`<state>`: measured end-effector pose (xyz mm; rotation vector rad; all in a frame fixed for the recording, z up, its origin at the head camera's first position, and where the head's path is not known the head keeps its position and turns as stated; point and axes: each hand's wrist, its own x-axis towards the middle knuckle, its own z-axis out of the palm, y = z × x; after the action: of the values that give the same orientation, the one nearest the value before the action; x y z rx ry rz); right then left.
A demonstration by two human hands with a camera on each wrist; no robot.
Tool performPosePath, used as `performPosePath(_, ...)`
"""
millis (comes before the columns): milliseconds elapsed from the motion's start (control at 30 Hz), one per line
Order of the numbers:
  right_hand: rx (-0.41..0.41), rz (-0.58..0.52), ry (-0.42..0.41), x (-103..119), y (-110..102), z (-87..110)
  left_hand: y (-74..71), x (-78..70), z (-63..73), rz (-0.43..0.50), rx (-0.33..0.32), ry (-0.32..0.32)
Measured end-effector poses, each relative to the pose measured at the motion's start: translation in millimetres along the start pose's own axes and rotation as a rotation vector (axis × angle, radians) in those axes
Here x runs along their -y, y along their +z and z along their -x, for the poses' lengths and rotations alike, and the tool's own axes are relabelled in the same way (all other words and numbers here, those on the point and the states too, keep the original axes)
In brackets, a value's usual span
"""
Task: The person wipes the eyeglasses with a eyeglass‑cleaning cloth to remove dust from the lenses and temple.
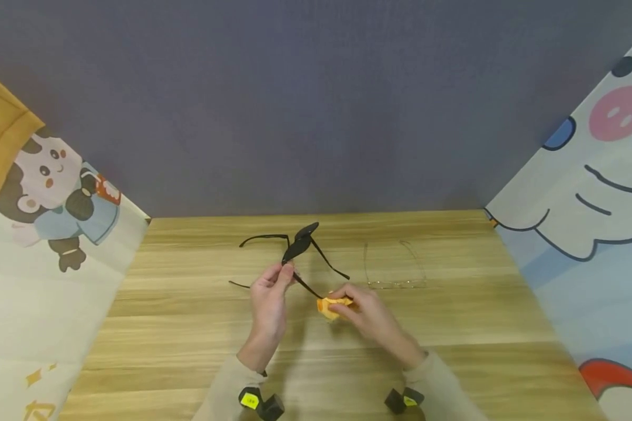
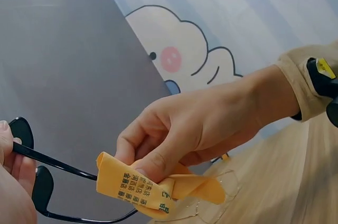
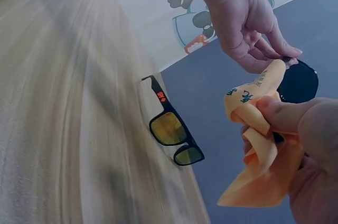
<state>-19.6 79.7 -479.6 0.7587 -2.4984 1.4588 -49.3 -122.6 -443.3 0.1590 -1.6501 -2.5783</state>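
Note:
Black sunglasses (image 1: 296,248) are held up over the table. My left hand (image 1: 270,301) pinches them by the frame, near the hinge of one temple, between thumb and fingers. In my right hand (image 1: 371,313) is a yellow-orange printed cleaning cloth (image 2: 134,187), folded over the end of that same temple (image 2: 58,161). The thumb presses the cloth from one side, and the temple tip is hidden inside it. The dark lens (image 3: 298,82) shows beyond the cloth in the right wrist view.
Another pair of sunglasses (image 3: 169,129), with yellow mirrored lenses, lies on the table behind my left hand. Thin-framed clear eyeglasses (image 1: 397,285) lie to the right. A grey panel (image 1: 316,117) rises at the wooden table's (image 1: 453,333) back edge, with cartoon-printed sheets at both sides.

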Motion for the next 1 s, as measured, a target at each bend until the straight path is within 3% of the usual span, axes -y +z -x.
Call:
performPosePath(267, -0.023, -0.042, 0.057, 11.0, 8.4, 1.7, -1.1, 11.2, 8.4, 0.004, 0.000, 0.024)
performPosePath(600, -0.126, -0.212, 0.170, 34.3, 21.6, -9.0, 6.1, 30.6, 25.5, -0.031, 0.001, -0.037)
performPosePath(767, -0.139, -0.196, 0.155, 33.5, 23.8, -6.4, 4.9, 30.6, 27.1, -0.068, 0.000, -0.049)
performPosePath(1000, -0.085, -0.069, 0.046, 20.4, 19.3, -0.2, -0.9, 24.5, 22.8, -0.042, 0.010, -0.029)
